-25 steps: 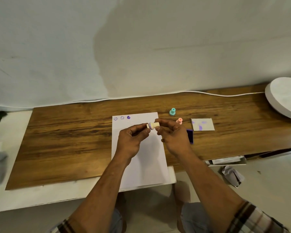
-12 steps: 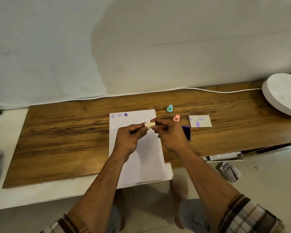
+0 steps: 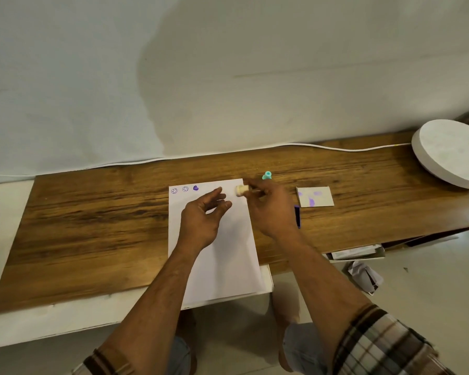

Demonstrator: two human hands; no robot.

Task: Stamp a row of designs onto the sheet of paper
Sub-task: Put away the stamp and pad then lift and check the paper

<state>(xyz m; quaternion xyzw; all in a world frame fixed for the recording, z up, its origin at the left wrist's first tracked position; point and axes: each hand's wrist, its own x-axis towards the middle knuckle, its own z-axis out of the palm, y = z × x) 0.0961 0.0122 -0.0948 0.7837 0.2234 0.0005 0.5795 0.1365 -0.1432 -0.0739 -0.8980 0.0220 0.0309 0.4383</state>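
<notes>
The right hand (image 3: 271,209) hides most of the dark ink pad (image 3: 297,216) (only an edge shows); its fingers pinch a cream stamp (image 3: 241,190) above the sheet of paper's (image 3: 222,255) top-right corner. The left hand (image 3: 202,220) hovers, loosely spread and empty

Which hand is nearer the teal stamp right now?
Right. The right hand, pinching the cream stamp, sits just in front of the teal stamp; the left hand is open over the paper, farther left.
</notes>
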